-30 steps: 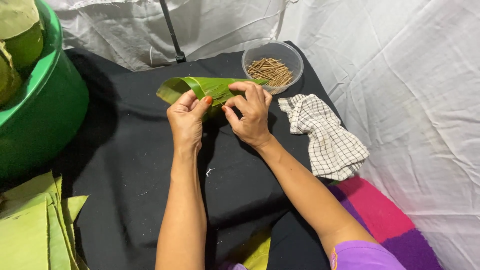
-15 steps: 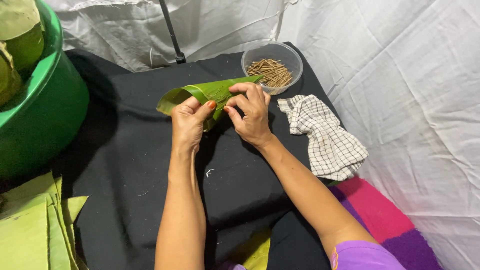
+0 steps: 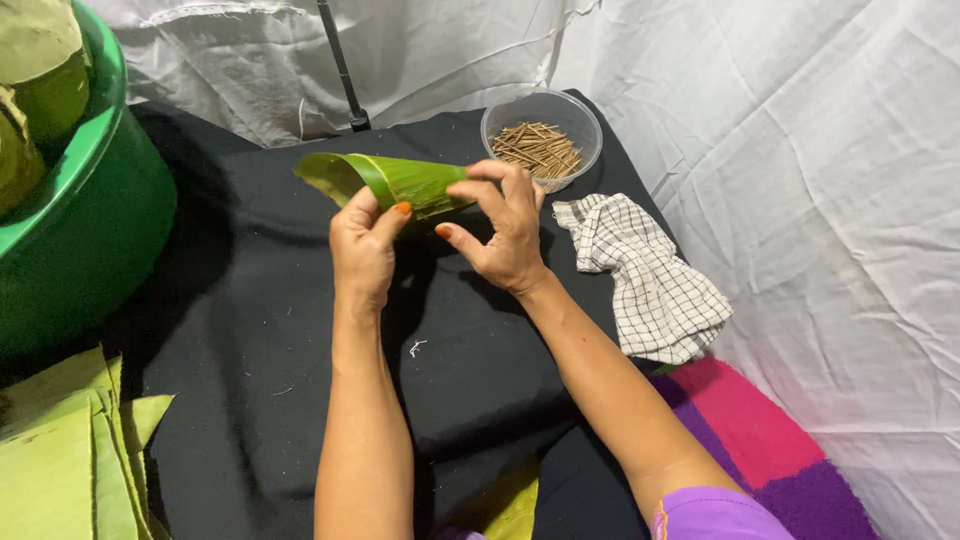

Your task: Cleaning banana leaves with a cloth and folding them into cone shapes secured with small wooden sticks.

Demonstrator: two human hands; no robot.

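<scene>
Glossy green leaf cone (image 3: 392, 181), ribbed.

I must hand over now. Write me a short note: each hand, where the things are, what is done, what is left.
Left hand: holds the rolled green leaf above the black cloth.
Right hand: pinches the leaf's narrow end.
Things: clear bowl of thin sticks behind the hands, checked cloth to the right, flat leaves lower left, green tub at left.
Done: leaf rolled into a cone.
Left: no stick in it yet.
</scene>
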